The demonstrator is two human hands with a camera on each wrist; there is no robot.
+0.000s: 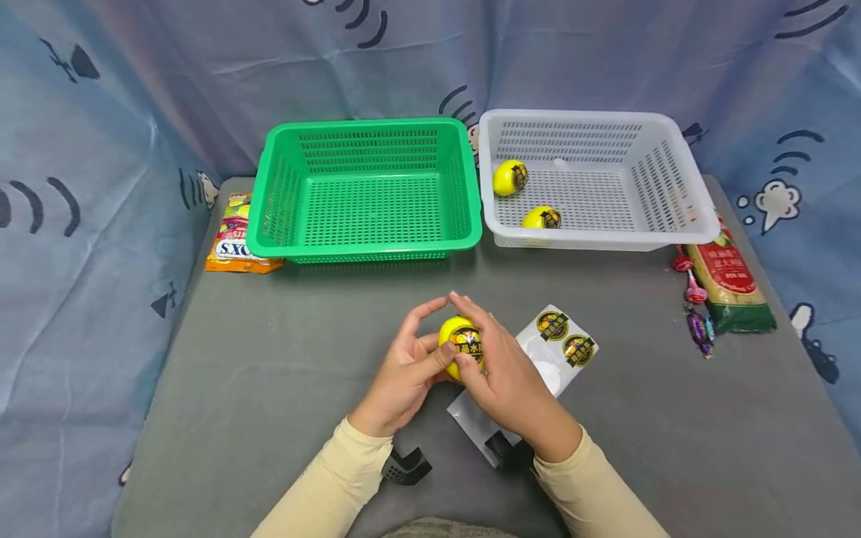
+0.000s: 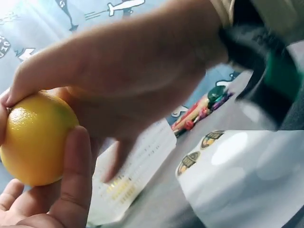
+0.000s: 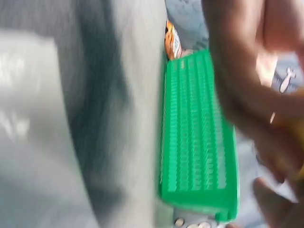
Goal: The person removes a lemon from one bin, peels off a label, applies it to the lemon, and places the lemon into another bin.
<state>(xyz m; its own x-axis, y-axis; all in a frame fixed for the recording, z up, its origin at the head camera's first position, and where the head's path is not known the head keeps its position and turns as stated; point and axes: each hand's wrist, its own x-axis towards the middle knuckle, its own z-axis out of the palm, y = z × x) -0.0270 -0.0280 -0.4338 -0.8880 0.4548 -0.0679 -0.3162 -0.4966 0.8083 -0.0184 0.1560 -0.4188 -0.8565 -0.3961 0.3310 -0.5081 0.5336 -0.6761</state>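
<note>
Both hands hold a yellow lemon point(image 1: 460, 329) between them above the middle of the table. A round black label with gold print faces up on its skin. My left hand point(image 1: 406, 366) grips it from the left, thumb on the label's edge. From the right, my right hand point(image 1: 498, 366) holds the fruit with its thumb on the label and its fingers round the far side. A sheet of round black stickers point(image 1: 580, 350) lies partly under the right hand. In the left wrist view, the lemon point(image 2: 38, 137) shows bare skin between the fingers.
A green basket point(image 1: 363, 252) stands at the back left, a white basket point(image 1: 592, 237) with two labelled lemons point(image 1: 510, 178) at the back right. An orange candy bag point(image 1: 235, 239) lies at left. At right lie a red-green packet point(image 1: 729, 280) and wrapped sweets point(image 1: 699, 332).
</note>
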